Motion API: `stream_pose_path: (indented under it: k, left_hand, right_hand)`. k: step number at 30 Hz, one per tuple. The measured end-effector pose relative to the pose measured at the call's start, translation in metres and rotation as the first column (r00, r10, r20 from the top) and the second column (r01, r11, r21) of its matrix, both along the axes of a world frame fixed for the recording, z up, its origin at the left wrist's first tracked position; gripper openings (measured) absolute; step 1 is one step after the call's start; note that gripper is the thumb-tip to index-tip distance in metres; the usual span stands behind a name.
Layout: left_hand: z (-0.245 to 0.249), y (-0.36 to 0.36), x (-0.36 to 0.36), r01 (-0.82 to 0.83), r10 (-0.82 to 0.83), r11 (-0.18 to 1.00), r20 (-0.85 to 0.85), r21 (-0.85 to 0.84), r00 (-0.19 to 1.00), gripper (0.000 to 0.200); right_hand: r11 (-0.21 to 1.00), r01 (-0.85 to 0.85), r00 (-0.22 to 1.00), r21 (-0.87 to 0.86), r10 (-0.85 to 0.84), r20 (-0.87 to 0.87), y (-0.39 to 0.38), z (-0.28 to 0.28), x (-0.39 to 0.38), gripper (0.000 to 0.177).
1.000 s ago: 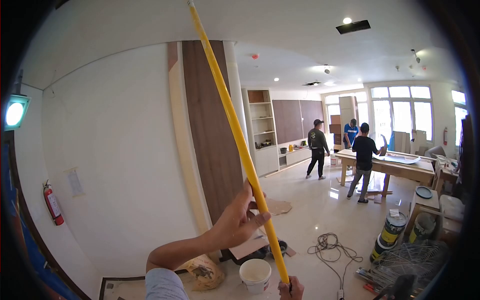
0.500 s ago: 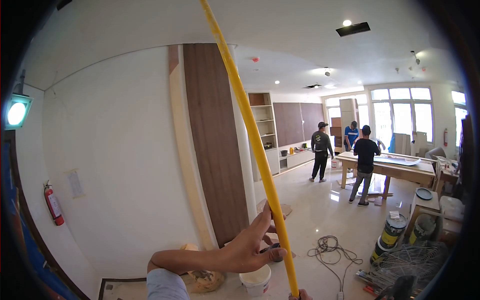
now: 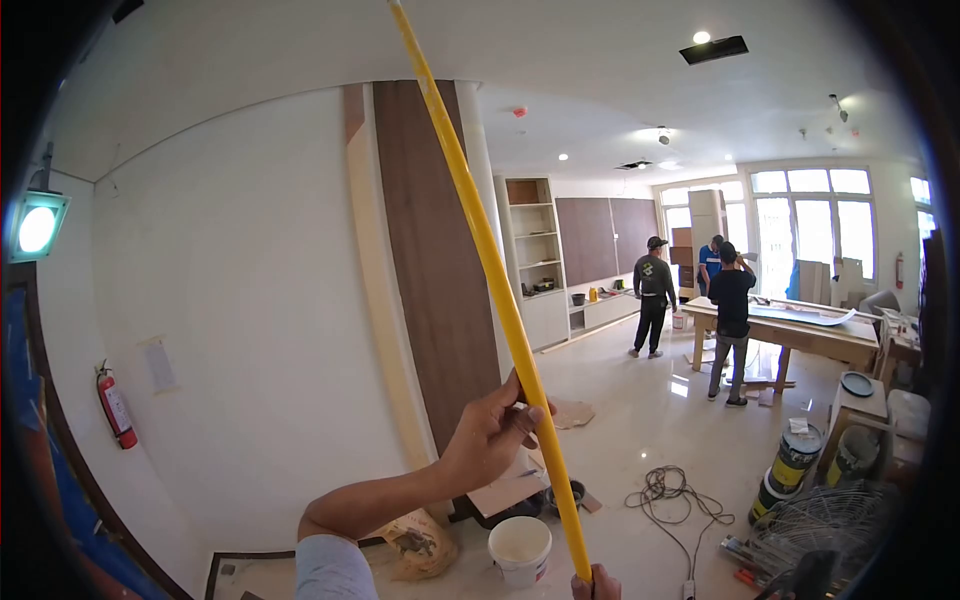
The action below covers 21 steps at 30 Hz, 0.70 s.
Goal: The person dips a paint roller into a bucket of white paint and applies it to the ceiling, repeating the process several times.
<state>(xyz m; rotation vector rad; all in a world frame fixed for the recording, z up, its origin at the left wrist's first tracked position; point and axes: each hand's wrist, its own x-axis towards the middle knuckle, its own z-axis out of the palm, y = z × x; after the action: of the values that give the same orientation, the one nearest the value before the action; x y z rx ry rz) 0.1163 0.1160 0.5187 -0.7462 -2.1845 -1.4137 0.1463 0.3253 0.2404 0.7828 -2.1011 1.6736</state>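
A long yellow pole (image 3: 500, 290) slants from the ceiling area at top centre down to the bottom of the view. My left hand (image 3: 492, 425) is closed round its middle, thumb and fingers against the pole. Low at the bottom edge, my right hand (image 3: 597, 584) grips the pole's lower part. The pole's upper end reaches the top edge of the view. Below my left hand stands a white bucket (image 3: 520, 548), with a stained sack (image 3: 420, 543) to its left.
Three people stand around a long wooden table (image 3: 790, 332) at the back right. A tangled cable (image 3: 675, 500) lies on the floor. Stacked paint pails (image 3: 795, 458) and coiled wire (image 3: 825, 525) are at the right. A fire extinguisher (image 3: 116, 408) hangs on the left wall.
My left hand has moved up and closed on the pole; its fingers were more spread before. The pole has shifted slightly left. One person at the table has raised an arm.
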Motion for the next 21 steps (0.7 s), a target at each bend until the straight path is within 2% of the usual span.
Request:
stream_pose_path:
  k: [8,11,14,17,21]
  left_hand:
    - [0.02,-0.035,-0.031,-0.08,0.087,0.992,-0.066,0.097,0.994,0.024]
    - [0.029,-0.053,-0.052,-0.086,0.102,0.987,-0.11,0.135,0.989,0.025]
    - [0.043,-0.076,-0.077,-0.097,0.117,0.988,-0.176,0.12,0.977,0.029]
    - [0.058,-0.096,-0.099,-0.11,0.138,0.982,-0.182,0.152,0.974,0.024]
    - [0.076,-0.13,-0.13,-0.135,0.164,0.976,-0.168,0.171,0.972,0.021]
  right_hand:
    - [1.0,0.011,0.999,-0.001,-0.011,-0.052,-0.035,0.016,-0.03,0.023]
    - [0.999,-0.035,0.999,-0.005,0.035,0.04,-0.049,0.031,-0.044,0.024]
    - [0.999,0.03,0.995,0.022,-0.028,-0.1,-0.064,0.058,-0.062,0.019]
    - [1.0,0.005,1.0,-0.001,-0.005,-0.023,-0.085,0.079,-0.078,0.02]
    - [0.999,0.019,0.996,-0.036,-0.022,-0.083,-0.113,0.1,-0.1,0.017]
